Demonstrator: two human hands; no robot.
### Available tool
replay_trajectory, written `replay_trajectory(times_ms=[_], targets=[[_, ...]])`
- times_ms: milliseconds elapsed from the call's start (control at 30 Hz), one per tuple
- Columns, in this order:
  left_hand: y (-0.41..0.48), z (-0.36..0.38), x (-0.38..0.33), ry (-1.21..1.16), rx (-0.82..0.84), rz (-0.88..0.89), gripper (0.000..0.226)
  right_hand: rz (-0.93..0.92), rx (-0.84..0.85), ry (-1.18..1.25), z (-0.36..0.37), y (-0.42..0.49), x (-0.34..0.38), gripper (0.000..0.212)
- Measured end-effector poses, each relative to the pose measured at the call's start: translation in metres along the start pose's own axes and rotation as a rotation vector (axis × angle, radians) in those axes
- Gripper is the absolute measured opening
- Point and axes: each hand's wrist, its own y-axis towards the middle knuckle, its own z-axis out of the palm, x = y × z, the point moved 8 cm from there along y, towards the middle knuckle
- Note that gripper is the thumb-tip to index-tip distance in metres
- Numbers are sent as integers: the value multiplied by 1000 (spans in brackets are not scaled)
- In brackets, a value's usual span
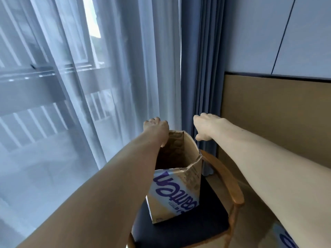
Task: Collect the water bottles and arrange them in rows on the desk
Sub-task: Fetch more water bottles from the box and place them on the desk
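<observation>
An open cardboard box [176, 190] with purple lettering stands upright on the seat of a chair. Its inside is dark and no water bottles show in it. My left hand [156, 127] grips the far left rim of the box, thumb inside and fingers over the outer side. My right hand [206, 126] hovers just past the box's far right corner, thumb pointing down, apart from the cardboard and holding nothing. Its fingers are turned away from the camera.
The wooden chair [231, 178] has a dark blue seat and a curved armrest. Sheer white curtains [111, 86] and a blue drape [202, 68] hang behind it. A tan wall panel [277, 113] is on the right. Part of a second printed box [286, 238] shows under my right forearm.
</observation>
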Motion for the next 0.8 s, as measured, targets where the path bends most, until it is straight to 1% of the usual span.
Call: replay_trajectory(times_ms=[200, 333, 500, 667, 800], targets=[[59, 53, 16, -5, 115, -2, 67, -82, 128, -11, 45, 72, 27, 38], [91, 88, 26, -23, 183, -14, 72, -135, 183, 10, 77, 120, 42, 38], [131, 144, 28, -40, 293, -28, 64, -205, 299, 36, 134, 182, 57, 37], [172, 216, 20, -97, 461, -101, 70, -269, 453, 93, 198, 243, 56, 37], [194, 283, 18, -147, 641, -187, 75, -315, 573, 116, 256, 287, 60, 40]])
